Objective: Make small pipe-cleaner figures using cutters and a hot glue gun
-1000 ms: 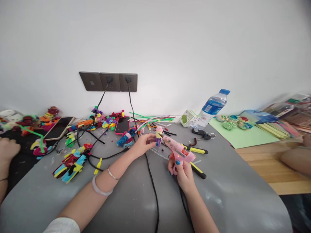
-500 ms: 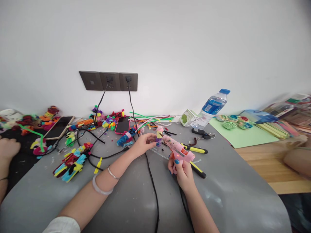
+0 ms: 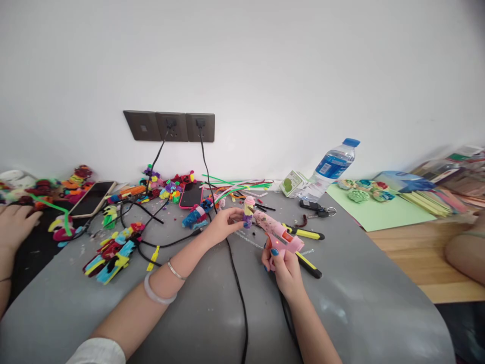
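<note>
My left hand pinches a small pipe-cleaner figure, pink on top, yellow in the middle and purple below, holding it upright above the grey table. Wrapped round the handle of a pink hot glue gun is my right hand. The gun's nozzle points left and meets or nearly meets the figure's side; I cannot tell if they touch. A small orange light glows on the gun. Behind and below it lie pliers with yellow-and-black handles.
Black cables cross the grey table. Pipe-cleaner figures and phones lie left. Behind are loose pipe cleaners, a tilted water bottle, a small box and keys. Another person's hand rests far left.
My hands, the figure and the glue gun stay almost still. At the far left, the other person's hand has shifted and its fingers have spread out.
</note>
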{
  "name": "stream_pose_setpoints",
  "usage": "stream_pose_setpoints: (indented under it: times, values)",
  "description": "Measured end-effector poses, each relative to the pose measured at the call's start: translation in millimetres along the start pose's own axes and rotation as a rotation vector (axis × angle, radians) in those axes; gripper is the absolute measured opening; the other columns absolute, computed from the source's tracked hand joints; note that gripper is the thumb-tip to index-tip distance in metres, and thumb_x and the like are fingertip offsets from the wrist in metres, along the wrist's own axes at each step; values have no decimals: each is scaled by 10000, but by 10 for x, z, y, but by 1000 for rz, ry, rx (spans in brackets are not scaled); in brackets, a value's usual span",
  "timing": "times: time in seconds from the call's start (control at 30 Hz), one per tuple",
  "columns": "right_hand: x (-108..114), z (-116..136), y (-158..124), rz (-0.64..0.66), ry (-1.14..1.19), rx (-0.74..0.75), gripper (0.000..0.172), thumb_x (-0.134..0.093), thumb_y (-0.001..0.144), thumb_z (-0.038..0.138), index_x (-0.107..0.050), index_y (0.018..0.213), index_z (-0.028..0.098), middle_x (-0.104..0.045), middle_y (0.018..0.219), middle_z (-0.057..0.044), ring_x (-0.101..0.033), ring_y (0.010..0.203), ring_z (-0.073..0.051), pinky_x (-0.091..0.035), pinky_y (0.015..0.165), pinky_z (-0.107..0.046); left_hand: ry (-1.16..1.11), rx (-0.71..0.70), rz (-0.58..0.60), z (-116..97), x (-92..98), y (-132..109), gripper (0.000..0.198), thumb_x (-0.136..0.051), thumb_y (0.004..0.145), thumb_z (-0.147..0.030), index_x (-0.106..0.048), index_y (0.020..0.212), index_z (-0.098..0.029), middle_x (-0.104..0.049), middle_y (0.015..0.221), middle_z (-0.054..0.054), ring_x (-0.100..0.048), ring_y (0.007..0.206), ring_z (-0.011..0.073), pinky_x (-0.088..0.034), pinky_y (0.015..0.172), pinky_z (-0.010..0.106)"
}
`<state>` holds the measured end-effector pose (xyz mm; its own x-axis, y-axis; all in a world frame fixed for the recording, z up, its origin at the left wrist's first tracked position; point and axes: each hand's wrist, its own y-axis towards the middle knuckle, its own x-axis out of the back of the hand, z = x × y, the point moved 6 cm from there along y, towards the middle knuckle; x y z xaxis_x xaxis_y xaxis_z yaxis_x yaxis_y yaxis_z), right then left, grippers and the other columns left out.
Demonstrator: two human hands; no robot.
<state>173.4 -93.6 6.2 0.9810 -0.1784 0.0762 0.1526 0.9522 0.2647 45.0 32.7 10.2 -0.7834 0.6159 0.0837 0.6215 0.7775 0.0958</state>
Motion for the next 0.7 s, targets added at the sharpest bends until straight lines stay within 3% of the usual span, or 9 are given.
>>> stream_pose_setpoints:
  times: [0.3,0.7]
  values:
    - [43,-27,-17,-2,32,63,442,-378,966,549,-531,1053,144,-456,494,51,-343,412,-109,-265,443,-258,-17,-7,-5,24,1,14,369,-719,763,-300,-654,1080,-121,-707,1070,126,-669,968,229,-516,865,343]
    - [63,-49,0,-23,-4,37,451,-374,954,579,-536,971,158,-470,498,40,-354,408,-110,-266,432,-256,-13,3,-4,30,12,13,376,-718,758,-297,-651,1086,-126,-712,1070,123,-671,946,221,-523,840,334]
